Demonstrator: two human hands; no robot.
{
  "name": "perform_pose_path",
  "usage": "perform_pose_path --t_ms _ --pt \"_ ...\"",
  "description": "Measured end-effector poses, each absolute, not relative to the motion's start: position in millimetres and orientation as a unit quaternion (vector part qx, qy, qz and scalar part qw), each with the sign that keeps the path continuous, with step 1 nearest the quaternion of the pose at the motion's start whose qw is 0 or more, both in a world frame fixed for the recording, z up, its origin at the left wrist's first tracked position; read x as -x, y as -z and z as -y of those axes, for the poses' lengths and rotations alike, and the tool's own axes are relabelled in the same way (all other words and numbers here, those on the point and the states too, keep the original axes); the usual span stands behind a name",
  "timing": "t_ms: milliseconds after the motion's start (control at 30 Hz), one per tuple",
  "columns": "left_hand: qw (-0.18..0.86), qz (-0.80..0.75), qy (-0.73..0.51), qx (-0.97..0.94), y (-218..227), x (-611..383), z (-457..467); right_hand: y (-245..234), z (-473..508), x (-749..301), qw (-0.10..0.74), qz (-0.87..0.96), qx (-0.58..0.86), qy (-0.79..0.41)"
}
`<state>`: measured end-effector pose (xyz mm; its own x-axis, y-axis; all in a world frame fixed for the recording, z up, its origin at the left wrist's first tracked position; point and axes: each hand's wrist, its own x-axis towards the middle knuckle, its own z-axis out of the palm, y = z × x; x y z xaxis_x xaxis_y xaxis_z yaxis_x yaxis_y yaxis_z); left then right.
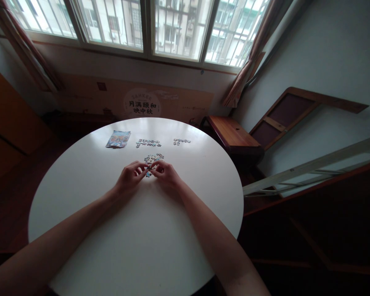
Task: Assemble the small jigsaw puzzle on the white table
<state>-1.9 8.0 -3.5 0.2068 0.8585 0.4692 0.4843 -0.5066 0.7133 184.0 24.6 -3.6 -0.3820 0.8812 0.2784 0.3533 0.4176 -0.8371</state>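
Over a loose pile of jigsaw puzzle pieces [154, 158], my two hands meet fingertip to fingertip. Thumb and forefinger of my left hand [131, 174] are pinched on a small dark puzzle piece [149, 168]. From the other side, my right hand [166, 172] pinches at the same spot; whether it is one piece or two is too small to make out. A few bluish pieces [148, 174] lie just below the fingertips. Behind the pile are a spread group of pieces [148, 143] and, farther right, a smaller group [181, 142].
A colourful printed sheet or packet [119, 139] lies at the back left of the round white table [120, 246]. Beyond the table's right rim stands a wooden stool or bench [234, 131]. A metal ladder-like frame [311, 168] leans at the right.
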Motion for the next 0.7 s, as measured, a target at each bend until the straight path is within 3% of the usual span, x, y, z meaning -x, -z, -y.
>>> perform_pose_path --t_ms 700 --pt "0.218 -0.448 -0.436 -0.749 6.7 3.6 -9.9 0.5 -22.5 -184.8 0.374 0.754 0.402 -0.361"
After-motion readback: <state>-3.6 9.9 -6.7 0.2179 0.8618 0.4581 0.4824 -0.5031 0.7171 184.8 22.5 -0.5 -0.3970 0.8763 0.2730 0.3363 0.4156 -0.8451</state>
